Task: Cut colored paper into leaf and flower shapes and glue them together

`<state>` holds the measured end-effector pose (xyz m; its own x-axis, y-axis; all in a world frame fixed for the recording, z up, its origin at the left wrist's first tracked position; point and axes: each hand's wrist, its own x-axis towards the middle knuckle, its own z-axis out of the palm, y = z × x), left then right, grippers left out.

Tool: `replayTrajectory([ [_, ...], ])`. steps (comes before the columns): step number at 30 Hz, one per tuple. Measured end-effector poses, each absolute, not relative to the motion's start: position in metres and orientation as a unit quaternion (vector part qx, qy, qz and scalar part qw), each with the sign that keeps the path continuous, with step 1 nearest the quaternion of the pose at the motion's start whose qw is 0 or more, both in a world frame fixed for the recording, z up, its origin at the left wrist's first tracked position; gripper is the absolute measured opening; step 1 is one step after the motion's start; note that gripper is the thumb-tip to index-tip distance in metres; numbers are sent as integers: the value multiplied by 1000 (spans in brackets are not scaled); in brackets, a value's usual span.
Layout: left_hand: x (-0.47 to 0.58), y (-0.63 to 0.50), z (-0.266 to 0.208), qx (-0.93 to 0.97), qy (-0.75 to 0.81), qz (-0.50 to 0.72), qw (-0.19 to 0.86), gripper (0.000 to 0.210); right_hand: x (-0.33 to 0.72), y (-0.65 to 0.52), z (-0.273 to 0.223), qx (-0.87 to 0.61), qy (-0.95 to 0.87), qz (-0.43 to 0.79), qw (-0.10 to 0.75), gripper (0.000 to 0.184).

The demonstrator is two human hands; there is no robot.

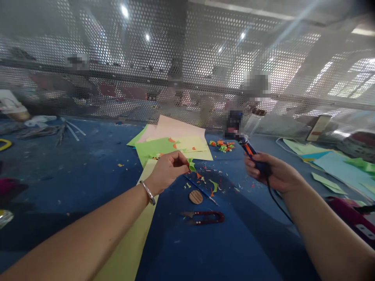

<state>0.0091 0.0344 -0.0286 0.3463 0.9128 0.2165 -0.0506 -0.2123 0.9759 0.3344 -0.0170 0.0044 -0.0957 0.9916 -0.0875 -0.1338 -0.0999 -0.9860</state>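
Fingers (181, 157) of the left hand (165, 171) are pinching a small folded green paper piece (191, 165), closing narrowly on it just above the counter (181, 249), near the middle. Around that wrist a silvery bracelet (148, 193) is catching the light. Over on the other side, the right hand (275, 171) is wrapping its fingers about the handle of a corded blue-and-orange tool (249, 149), which is tilting up and leftward; its upper end is showing only as a blur. A dark cord (277, 201) is trailing down from the grip.

Below the green piece, paper scraps (215, 185) are lying scattered, with a slim blue stick (202, 190) slanting among them. A round wooden disc (195, 197) is resting just beside the stick, and dark red thread snips (209, 217) are lying nearer the person. Behind the left hand, a pink sheet (178, 125) and a green sheet (154, 149) are overlapping. To the right of the sheets, a little heap of orange and green pieces (223, 148) is sitting by itself. Beyond everything, a perforated metal panel (187, 50) is standing along the back.
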Motion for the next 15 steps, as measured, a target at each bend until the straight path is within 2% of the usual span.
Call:
replayTrajectory([
  [8,13,34,-25,605,329,458,562,17,320,-23,17,-366,-424,590,581,27],
  [15,17,31,-21,556,318,446,625,19,305,-24,15,-335,-393,632,578,25],
])
